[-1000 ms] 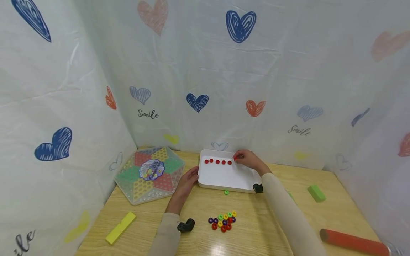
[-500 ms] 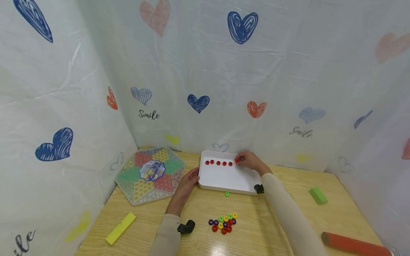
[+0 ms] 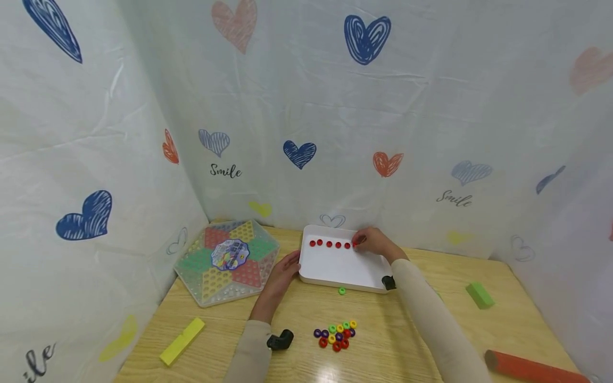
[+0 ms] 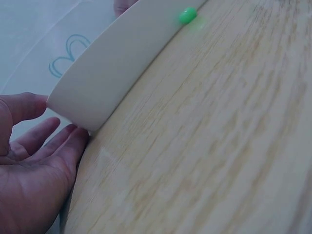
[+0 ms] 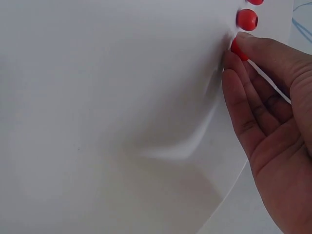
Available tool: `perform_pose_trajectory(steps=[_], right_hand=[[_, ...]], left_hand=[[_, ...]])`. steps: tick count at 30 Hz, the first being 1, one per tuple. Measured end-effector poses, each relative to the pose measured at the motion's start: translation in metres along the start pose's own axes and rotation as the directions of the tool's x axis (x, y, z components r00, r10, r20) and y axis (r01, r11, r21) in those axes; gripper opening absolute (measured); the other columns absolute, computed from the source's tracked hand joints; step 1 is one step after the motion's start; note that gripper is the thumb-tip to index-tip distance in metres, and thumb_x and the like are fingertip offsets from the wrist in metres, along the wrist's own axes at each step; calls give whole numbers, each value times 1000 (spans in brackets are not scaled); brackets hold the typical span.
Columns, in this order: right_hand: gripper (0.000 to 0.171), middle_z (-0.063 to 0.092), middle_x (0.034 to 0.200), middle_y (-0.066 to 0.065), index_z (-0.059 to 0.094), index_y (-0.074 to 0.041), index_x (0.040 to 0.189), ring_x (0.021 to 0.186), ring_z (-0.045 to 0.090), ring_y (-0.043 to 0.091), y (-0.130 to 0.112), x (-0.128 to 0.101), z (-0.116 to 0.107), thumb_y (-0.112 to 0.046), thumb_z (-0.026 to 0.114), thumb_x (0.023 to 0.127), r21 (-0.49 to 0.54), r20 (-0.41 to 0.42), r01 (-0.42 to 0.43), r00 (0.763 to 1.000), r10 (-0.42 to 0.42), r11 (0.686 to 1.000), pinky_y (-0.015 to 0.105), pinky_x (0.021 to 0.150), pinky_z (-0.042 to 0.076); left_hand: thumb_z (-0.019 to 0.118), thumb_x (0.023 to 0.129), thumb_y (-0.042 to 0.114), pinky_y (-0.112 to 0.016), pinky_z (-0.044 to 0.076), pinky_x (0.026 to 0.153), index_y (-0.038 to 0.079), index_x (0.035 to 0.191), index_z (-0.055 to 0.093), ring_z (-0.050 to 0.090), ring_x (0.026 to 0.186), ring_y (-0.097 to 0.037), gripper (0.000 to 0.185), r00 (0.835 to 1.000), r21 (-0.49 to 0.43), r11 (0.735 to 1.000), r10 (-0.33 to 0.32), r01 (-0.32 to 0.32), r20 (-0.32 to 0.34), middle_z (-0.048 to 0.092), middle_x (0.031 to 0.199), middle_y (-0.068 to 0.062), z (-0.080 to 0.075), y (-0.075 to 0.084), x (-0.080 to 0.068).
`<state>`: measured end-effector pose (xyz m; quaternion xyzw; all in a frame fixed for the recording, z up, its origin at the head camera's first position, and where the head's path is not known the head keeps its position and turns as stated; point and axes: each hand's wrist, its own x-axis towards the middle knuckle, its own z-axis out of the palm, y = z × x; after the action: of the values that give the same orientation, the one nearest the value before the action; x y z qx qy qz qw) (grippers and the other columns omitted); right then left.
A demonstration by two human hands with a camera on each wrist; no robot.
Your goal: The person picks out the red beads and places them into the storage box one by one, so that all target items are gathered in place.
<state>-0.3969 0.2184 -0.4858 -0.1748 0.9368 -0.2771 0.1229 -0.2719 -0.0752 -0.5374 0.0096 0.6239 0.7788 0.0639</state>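
The white tray [image 3: 330, 268] lies at the back of the table with a row of red beads [image 3: 329, 244] along its far side. My left hand [image 3: 283, 271] holds the tray's left end. In the left wrist view, its thumb [image 4: 30, 106] meets the rim and its other fingertips touch the lower edge. Over the tray's far right part, my right hand [image 3: 375, 242] pinches a red bead [image 5: 238, 48] between thumb and fingers. This bead is close to the end of the row, beside another red bead [image 5: 247, 20], and partly hidden by the fingertips.
A green bead [image 3: 342, 291] lies before the tray. Nearer is a cluster of mixed beads [image 3: 337, 335]. A Chinese checkers board [image 3: 227, 263] and a yellow block [image 3: 182, 341] lie left; a green block [image 3: 480, 296] and red cylinder [image 3: 531, 367] lie right. A curtain hangs behind.
My right hand has lowered slightly at the row's right end, still pinching the red bead. My left hand stays at the tray's end. The whole head view has shifted a little.
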Motion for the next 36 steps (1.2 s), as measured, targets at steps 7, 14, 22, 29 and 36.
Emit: perform_pose_trajectory(steps=[7, 14, 22, 29, 36], right_hand=[[17, 67, 95, 6, 72, -5, 99, 86, 59, 17, 0, -7, -1, -5, 74, 82, 18, 19, -6, 1000, 6, 1000, 33, 78, 53], [20, 68, 103, 7, 70, -6, 105, 94, 61, 20, -5, -17, -7, -3, 69, 86, -21, 29, 18, 999, -18, 1000, 37, 85, 54], [27, 67, 110, 6, 68, -7, 116, 97, 61, 20, -14, -39, -19, -12, 68, 90, -9, -4, 96, 995, -96, 995, 37, 85, 54], [27, 65, 119, 13, 66, -10, 118, 98, 64, 16, -25, -75, -14, -15, 67, 91, 89, -28, 217, 976, -215, 972, 33, 85, 56], [26, 67, 112, 10, 67, -7, 115, 94, 63, 12, -41, -111, 4, -20, 66, 92, 165, 32, 300, 951, -309, 940, 27, 83, 55]], left_hand=[[47, 98, 3, -48, 33, 112, -1, 145, 38, 34, 140, -32, 48, 1000, -7, 1000, -2, 2, 0, 37, 150, -21, 3, -4, 0], [46, 99, 5, -49, 32, 113, -1, 146, 37, 33, 141, -33, 48, 1000, 8, 1000, 1, -1, 21, 36, 151, -21, 3, -6, 0], [46, 99, 4, -47, 32, 113, -2, 146, 37, 34, 140, -33, 48, 1000, 2, 1000, 7, -7, 21, 37, 150, -22, 2, -3, 2], [47, 99, 5, -47, 32, 113, -2, 145, 38, 35, 139, -33, 47, 1000, 17, 1000, -5, 5, 0, 38, 149, -22, 0, 0, 2], [48, 99, 6, -46, 32, 113, 0, 145, 39, 35, 140, -32, 47, 1000, 15, 1000, -25, 25, -3, 38, 150, -21, 0, 1, 4]])
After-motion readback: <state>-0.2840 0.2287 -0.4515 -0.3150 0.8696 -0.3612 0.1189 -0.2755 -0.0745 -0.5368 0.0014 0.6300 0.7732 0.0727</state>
